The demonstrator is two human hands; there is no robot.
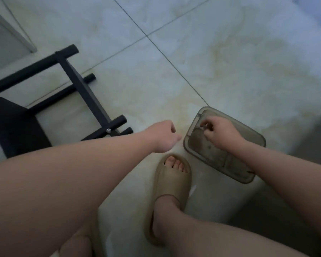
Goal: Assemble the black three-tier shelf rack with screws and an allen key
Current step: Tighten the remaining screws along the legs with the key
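Tan slide sandal (174, 184) on one foot, nearest item, standing on pale tiled floor (230, 62) between two bare forearms. Left hand (165, 136), low over the floor beyond the sandal: grip clenched in a loose fist, contents hidden; right hand (219, 132) inside smoky translucent box (253, 139) just right of the sandal, fingertips drawn together, grip's hold too blurred to tell. Black shelf rack (82, 84), on the floor at far left, one silver screw (108, 130) in its near end.
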